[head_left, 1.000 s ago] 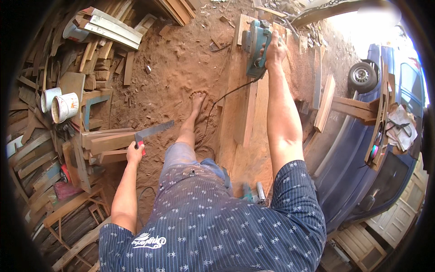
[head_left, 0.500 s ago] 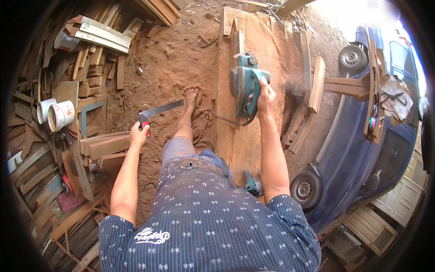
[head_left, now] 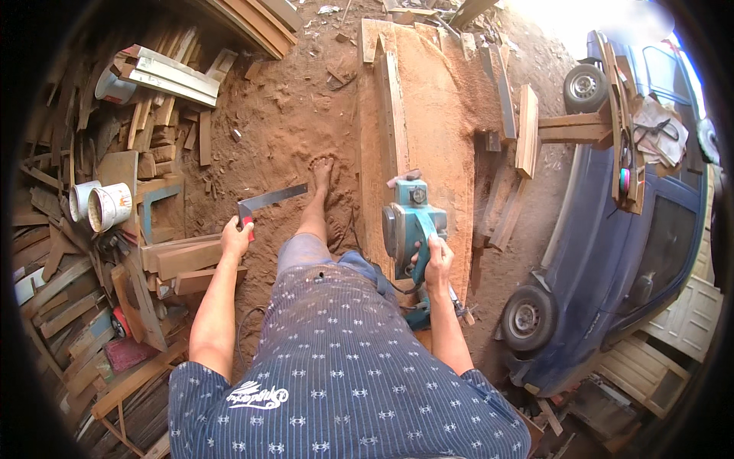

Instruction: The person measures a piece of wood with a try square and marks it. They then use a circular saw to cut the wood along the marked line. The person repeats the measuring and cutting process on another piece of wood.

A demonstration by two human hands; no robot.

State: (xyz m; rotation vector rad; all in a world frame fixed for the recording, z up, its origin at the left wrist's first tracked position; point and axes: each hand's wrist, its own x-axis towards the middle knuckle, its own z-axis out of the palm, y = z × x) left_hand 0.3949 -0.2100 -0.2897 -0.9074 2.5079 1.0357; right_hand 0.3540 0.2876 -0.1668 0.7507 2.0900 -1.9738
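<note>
My left hand grips the red handle of a metal carpenter's square, its long blade pointing right above the dirt floor. My right hand holds the top handle of a teal electric planer over the near part of a wide, sawdust-covered plank. A narrow timber lies lengthwise on that plank, beyond the planer. A second teal tool is partly hidden below the planer, near my right wrist. A dark power cord hangs by my legs.
Piled wood offcuts and two white buckets fill the left side. My bare foot is on the dirt beside the plank. Loose beams and a dark blue vehicle with boards propped against it stand at the right.
My right hand has brought the planer from the far end of the plank back toward my body. My left hand still holds the square, with only slight movement.
</note>
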